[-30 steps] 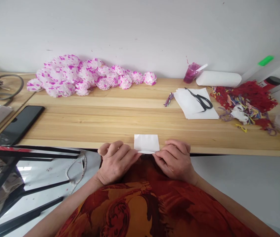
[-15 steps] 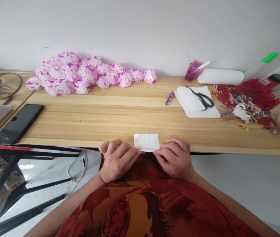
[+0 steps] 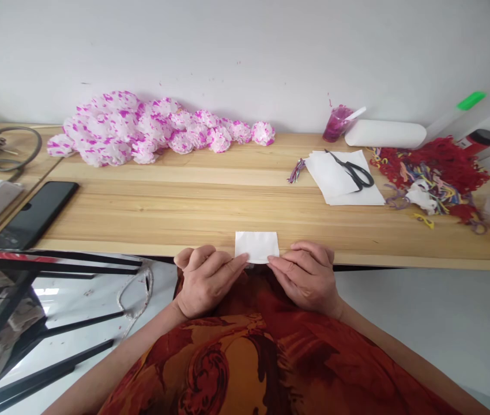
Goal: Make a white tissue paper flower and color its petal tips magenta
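Note:
A small white piece of paper lies between my hands at the front edge of the wooden table. Its near edge looks folded. My left hand pinches the near left corner, fingers curled. At the near right corner my right hand grips the paper between thumb and fingertips. The undersides of both hands, and any part of the paper below them, are hidden.
White and magenta paper pompoms are heaped along the wall. Black scissors rest on white paper sheets. Red and coloured yarn, a cup of magenta liquid and a white roll stand right; a phone lies left.
My fingertips have moved slightly up onto the paper's near edge, which looks flatter now. The paper has shifted a touch away from me.

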### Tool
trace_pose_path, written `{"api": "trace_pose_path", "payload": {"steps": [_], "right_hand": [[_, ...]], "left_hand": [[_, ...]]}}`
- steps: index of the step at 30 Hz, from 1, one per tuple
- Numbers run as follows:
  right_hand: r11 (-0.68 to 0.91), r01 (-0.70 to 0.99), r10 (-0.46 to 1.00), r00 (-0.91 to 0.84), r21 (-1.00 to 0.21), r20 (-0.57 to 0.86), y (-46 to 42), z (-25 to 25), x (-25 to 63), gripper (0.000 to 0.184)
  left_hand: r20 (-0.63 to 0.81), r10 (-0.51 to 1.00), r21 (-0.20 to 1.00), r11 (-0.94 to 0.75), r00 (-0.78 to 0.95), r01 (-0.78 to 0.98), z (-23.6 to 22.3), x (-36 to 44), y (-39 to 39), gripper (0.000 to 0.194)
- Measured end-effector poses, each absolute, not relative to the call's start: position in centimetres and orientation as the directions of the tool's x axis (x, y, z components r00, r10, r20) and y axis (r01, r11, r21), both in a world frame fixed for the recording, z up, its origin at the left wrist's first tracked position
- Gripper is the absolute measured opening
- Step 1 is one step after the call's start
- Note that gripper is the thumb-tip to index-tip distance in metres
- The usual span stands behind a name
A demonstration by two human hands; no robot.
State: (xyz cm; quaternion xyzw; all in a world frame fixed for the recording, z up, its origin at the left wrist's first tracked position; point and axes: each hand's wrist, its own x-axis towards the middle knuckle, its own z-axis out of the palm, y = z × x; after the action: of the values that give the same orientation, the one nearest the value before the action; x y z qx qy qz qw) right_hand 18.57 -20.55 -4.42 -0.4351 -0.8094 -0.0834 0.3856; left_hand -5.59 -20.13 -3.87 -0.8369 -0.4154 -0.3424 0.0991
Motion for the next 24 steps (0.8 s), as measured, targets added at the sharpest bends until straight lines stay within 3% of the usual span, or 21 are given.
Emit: {"api": "trace_pose_path", "payload": {"steps": [8,18,24], "right_hand": [[0.614,0.767,0.635,-0.342,-0.184,0.693,-20.73,-4.56,18.79,0.026],[0.623,0.772,0.612,-0.381,-0.127,0.693,-20.58,-3.93,18.47,0.014],[0.614,0.778,0.629,-0.380,-0.134,0.678,-20.59,-4.04,18.38,0.011]], "left_hand": [[0.636,0.629,0.121,-0.654,0.448,0.747,-4.09,-5.83,-20.13,0.038],[0.651,0.589,0.088,-0.685,0.478,0.723,-3.93,-5.77,-20.20,0.028],[0.598,0.557,0.008,-0.723,0.576,0.690,-3.72,-6.13,-19.99,0.025]]}}
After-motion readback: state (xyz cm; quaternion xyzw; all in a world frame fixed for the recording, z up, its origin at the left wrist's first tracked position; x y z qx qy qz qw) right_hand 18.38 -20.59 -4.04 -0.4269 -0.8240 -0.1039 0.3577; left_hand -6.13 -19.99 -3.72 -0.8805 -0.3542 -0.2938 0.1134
